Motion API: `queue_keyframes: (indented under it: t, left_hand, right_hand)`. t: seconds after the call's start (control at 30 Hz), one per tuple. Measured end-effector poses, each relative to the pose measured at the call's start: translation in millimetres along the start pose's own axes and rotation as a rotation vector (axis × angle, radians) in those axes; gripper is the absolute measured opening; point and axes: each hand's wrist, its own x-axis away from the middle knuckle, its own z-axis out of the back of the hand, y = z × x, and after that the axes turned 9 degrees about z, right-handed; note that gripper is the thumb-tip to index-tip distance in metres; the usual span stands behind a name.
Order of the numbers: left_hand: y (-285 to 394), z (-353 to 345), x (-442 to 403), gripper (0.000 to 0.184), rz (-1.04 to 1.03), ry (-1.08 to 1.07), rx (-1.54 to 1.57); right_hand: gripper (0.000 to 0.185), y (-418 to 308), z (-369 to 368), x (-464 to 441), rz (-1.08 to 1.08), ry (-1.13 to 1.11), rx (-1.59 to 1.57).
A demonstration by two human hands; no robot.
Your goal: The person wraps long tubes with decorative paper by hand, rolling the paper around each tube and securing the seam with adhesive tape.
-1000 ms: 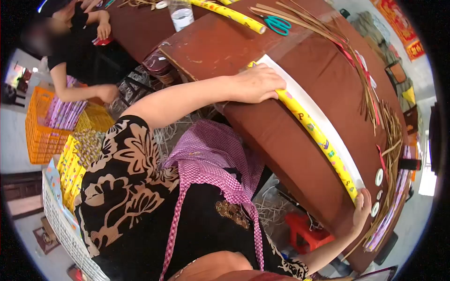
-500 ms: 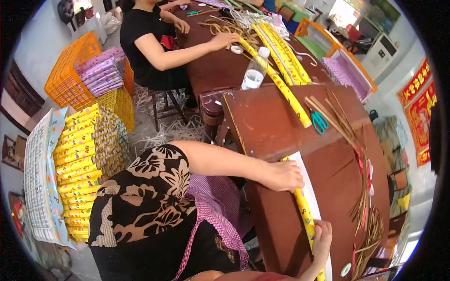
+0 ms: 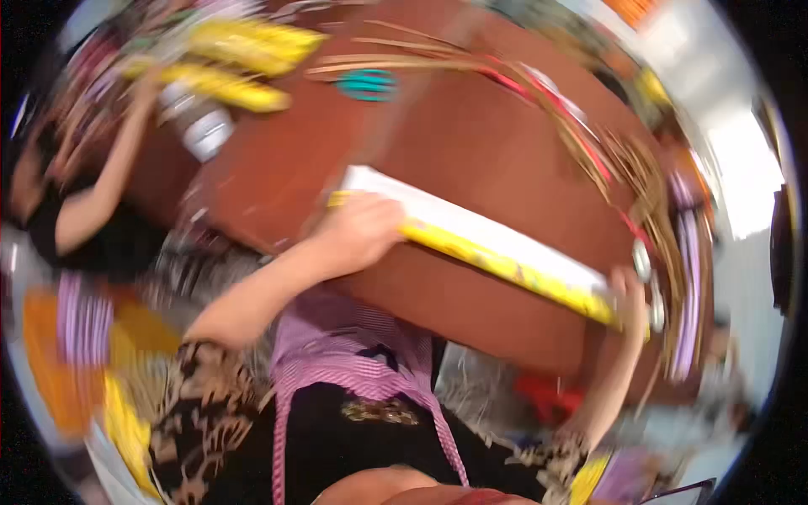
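Note:
A long roll of yellow patterned paper [image 3: 497,257] lies across the brown table, with a strip of its white side [image 3: 480,225] showing along the far edge. My left hand [image 3: 362,231] is closed over the roll near its left end, the fingers curled down on it. Near the right end, my right hand [image 3: 627,299] grips the same roll; motion blur softens its fingers. White plastic pieces [image 3: 643,261] lie just beyond my right hand.
The brown table [image 3: 497,126] carries teal scissors [image 3: 368,84], brown strips [image 3: 396,63] and yellow rolls [image 3: 252,46] at the far left. A water bottle [image 3: 206,130] stands near a co-worker's arm [image 3: 109,185]. Purple rolls [image 3: 688,286] lie at the right.
The view has swung to the right and down, so the roll now lies crosswise before me. Both hands stay on it, and the right hand is nearer its end.

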Motion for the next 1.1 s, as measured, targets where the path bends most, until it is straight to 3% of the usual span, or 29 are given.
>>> queue_keyframes:
  t: [0.03, 0.07, 0.13, 0.17, 0.23, 0.3, 0.4, 0.43, 0.53, 0.63, 0.73, 0.83, 1.0, 1.1]
  left_hand:
    - [2, 3, -1, 0.024, 0.054, -0.046, 0.004]
    - [5, 7, -4, 0.029, 0.042, -0.084, -0.034]
    - [9, 11, -1, 0.034, 0.123, -0.148, -0.017]
    - [8, 12, 1, 0.034, 0.123, -0.148, -0.034]
    - [9, 15, 2, 0.034, 0.143, -0.187, -0.033]
    - [13, 16, 1, 0.035, 0.14, -0.191, -0.024]
    - [17, 19, -4, 0.036, 0.18, -0.207, -0.042]
    - [16, 18, -3, 0.036, 0.19, -0.217, -0.05]
    - [15, 16, -2, 0.037, 0.184, -0.226, -0.045]
    - [10, 15, 2, 0.038, 0.194, -0.231, -0.04]
    - [10, 16, 2, 0.036, 0.212, -0.252, -0.066]
    - [11, 16, 0, 0.035, 0.205, -0.258, -0.058]
    - [12, 17, 0, 0.036, 0.202, -0.25, -0.057]
    - [12, 18, -1, 0.037, 0.196, -0.24, -0.066]
  right_hand:
    - [0.03, 26, 10, 0, -0.269, 0.044, -0.054]
    - [0.032, 101, 9, 7, -0.073, 0.252, 0.01]
    - [0.031, 121, 34, 10, -0.046, 0.444, -0.025]
    - [0.028, 115, 45, 10, -0.218, 0.47, -0.015]
    - [0.026, 140, 56, 9, -0.231, 0.558, 0.071]
    - [0.023, 150, 64, 2, -0.338, 0.493, 0.144]
    - [0.023, 177, 55, -18, -0.261, 0.372, 0.018]
    - [0.024, 182, 52, -24, -0.331, 0.359, -0.024]
    - [0.025, 211, 52, -24, -0.314, 0.487, 0.18]
    - [0.026, 245, 65, -6, -0.465, 0.396, 0.391]
    - [0.03, 249, 67, 5, -0.616, 0.18, 0.107]
    - [0.032, 235, 50, 0, -0.568, 0.091, 0.297]
    - [0.032, 216, 41, -6, -0.647, 0.092, 0.451]
    - [0.023, 202, 42, -16, -0.464, 0.279, 0.431]
